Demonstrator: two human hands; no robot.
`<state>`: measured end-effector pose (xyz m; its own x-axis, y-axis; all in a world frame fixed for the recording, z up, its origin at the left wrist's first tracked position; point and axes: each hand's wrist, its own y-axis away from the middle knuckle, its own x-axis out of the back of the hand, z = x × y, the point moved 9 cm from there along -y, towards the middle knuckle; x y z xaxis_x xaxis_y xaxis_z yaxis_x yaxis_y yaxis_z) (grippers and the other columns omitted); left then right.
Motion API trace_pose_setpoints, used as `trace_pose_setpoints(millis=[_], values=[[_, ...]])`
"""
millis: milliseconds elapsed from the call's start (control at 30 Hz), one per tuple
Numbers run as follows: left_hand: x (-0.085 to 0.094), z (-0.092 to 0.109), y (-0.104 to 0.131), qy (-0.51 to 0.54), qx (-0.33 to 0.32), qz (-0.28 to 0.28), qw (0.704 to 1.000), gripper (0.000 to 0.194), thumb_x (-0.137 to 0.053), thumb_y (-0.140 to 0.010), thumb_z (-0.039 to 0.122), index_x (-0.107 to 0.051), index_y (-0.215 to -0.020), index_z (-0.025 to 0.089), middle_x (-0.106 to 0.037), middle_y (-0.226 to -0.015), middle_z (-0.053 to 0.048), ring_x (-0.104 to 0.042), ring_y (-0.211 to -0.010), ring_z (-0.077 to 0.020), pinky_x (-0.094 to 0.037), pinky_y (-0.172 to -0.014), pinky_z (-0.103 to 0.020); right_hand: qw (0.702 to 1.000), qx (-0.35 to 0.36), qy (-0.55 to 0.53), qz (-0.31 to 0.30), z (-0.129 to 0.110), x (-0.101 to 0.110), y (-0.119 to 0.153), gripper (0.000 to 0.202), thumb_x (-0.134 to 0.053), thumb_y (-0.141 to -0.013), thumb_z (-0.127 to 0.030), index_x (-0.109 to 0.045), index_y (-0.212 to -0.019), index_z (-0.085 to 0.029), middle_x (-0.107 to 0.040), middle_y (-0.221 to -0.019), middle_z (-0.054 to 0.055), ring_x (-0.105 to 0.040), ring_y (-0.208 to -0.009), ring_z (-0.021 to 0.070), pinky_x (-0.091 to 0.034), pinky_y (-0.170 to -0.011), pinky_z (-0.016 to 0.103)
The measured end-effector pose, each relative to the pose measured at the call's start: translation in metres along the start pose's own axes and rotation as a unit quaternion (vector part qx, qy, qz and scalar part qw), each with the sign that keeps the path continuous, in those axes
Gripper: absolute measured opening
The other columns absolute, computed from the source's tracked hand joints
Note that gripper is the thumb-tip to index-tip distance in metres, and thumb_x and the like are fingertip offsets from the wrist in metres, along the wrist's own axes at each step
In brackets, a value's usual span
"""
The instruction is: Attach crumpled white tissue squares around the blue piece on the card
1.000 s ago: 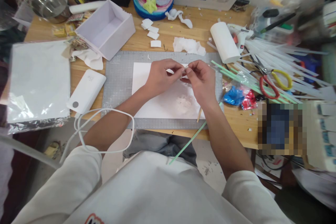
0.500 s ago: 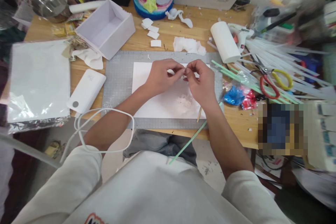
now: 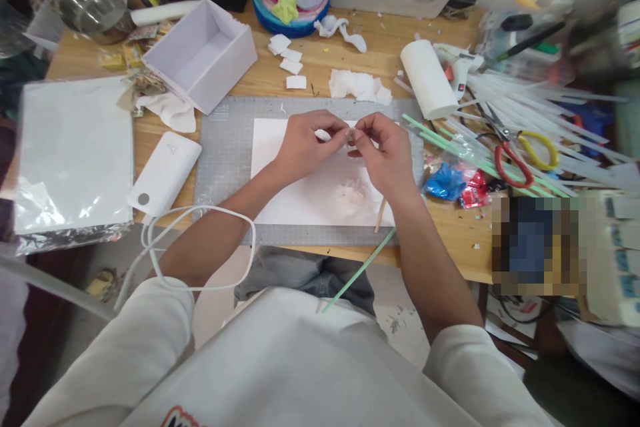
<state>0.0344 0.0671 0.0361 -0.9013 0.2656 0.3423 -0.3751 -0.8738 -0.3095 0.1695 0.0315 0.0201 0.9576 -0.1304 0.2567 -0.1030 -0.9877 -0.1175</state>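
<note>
My left hand (image 3: 313, 145) and my right hand (image 3: 385, 150) meet fingertip to fingertip above a white sheet (image 3: 285, 197). Both are pinched closed on something small and pale, mostly hidden between the fingers. Beneath them on the sheet lies a loose pile of pale scraps (image 3: 353, 197). A thin wooden stick (image 3: 381, 215) rests at the sheet's lower right, by my right wrist. The sheet lies on a grey cutting mat (image 3: 225, 147). A green strip (image 3: 357, 271) sticks out from the table's front edge towards my shirt.
An open white box (image 3: 220, 57), a power bank (image 3: 166, 173) with a looped cable and a plastic-wrapped pack (image 3: 75, 153) lie left. At right are a white roll (image 3: 429, 80), a glue gun (image 3: 463, 70), scissors (image 3: 514, 163) and many translucent sticks. Torn paper (image 3: 359, 85) lies behind the mat.
My right hand and forearm have shifted slightly to the right and turned a little. The fingertips of both hands remain together.
</note>
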Motion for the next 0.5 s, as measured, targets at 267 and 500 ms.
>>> trace_pose_setpoints(millis=[267, 500], values=[[-0.0004, -0.0097, -0.0013, 0.023, 0.040, -0.006, 0.999, 0.021, -0.064, -0.091, 0.031, -0.076, -0.084, 0.015, -0.077, -0.083, -0.005, -0.070, -0.076, -0.0120, -0.053, -0.060, -0.019, 1.000, -0.006, -0.018, 0.019, 0.0007, 0.0016, -0.0001, 0.025, -0.068, -0.087, -0.045, -0.059, -0.080, -0.023, -0.061, -0.078, -0.002, -0.061, -0.075, 0.0127, -0.059, -0.063, 0.027], [0.0005, -0.0019, -0.0002, 0.005, 0.016, 0.003, 1.000, 0.012, -0.067, -0.086, 0.023, -0.076, -0.083, 0.016, -0.076, -0.083, -0.004, -0.069, -0.079, -0.0123, -0.051, -0.058, -0.018, 0.999, 0.010, 0.029, 0.026, -0.0059, 0.0026, 0.0013, 0.017, -0.065, -0.089, -0.036, -0.060, -0.080, -0.022, -0.062, -0.077, -0.001, -0.061, -0.074, 0.0132, -0.056, -0.061, 0.027]])
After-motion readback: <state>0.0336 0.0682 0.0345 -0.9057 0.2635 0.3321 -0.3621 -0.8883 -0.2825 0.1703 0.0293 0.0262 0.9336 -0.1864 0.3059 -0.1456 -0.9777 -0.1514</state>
